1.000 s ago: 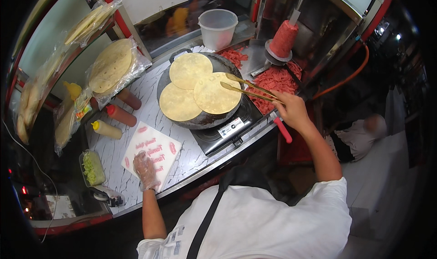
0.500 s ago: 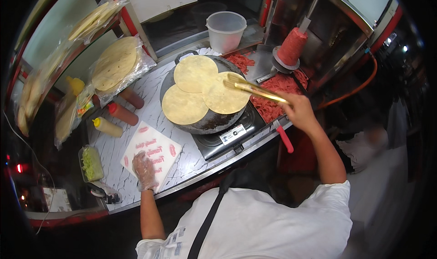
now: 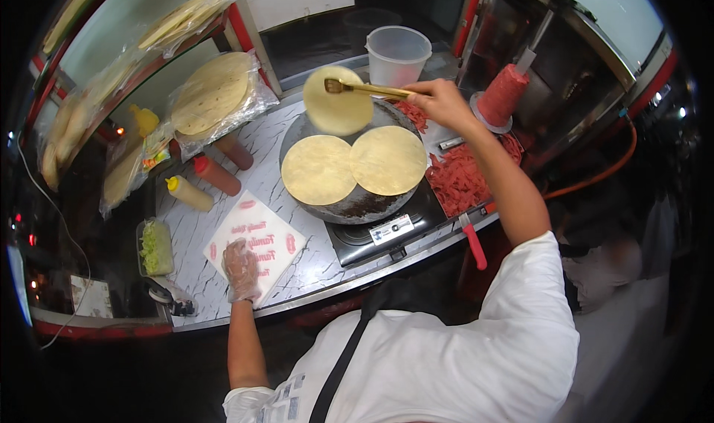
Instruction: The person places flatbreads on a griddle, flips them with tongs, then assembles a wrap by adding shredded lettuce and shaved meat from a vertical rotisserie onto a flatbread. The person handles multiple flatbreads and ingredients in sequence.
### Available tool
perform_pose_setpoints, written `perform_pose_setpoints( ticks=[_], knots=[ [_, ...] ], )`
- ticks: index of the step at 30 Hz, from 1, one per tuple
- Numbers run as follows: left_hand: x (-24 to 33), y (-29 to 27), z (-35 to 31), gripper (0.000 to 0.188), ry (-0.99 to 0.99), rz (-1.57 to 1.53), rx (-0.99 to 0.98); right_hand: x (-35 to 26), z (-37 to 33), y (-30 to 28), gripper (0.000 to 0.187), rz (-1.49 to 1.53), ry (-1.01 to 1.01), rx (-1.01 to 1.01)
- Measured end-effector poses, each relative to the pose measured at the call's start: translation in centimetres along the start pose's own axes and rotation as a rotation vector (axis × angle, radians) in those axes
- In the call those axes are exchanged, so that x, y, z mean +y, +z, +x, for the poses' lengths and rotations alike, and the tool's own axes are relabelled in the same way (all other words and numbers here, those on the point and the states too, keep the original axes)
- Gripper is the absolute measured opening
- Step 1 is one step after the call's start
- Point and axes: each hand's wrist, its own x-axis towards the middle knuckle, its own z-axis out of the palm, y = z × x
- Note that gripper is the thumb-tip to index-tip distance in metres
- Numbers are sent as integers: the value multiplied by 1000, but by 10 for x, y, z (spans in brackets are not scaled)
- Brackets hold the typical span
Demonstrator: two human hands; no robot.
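A: Grip state?
B: Right grip (image 3: pixel 433 100) wraps the tongs (image 3: pixel 378 90); tips over the farthest flatbread (image 3: pixel 339 117), far side of the pan (image 3: pixel 370 209). Pinched or pressed, can't tell. Gloved left grip (image 3: pixel 241 270) rests on the paper (image 3: pixel 271 258); finger spread unclear.
A: Handling?
B: Likely light, floppy, easily torn. Take it near the edge, gently.

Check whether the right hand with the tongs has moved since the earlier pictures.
Yes. Judged against the black stove, the right hand has moved left and forward, carrying the golden tongs with it.
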Motion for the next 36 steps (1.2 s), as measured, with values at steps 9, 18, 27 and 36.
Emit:
perform_pose_setpoints(
  ticks=[9,18,27,36],
  knots=[
    [1,0,-1,31,15,46,16,-24,-39,3,32,-176,-226,140],
    [1,-1,-1,33,23,19,-8,2,-80,33,33,-358,-101,54],
    [-1,-1,-1,33,20,30,4,-4,-181,-15,35,-380,-18,126],
    [-3,1,0,33,18,-52,-22,0,-208,-4,35,-359,37,142]
  ],
)
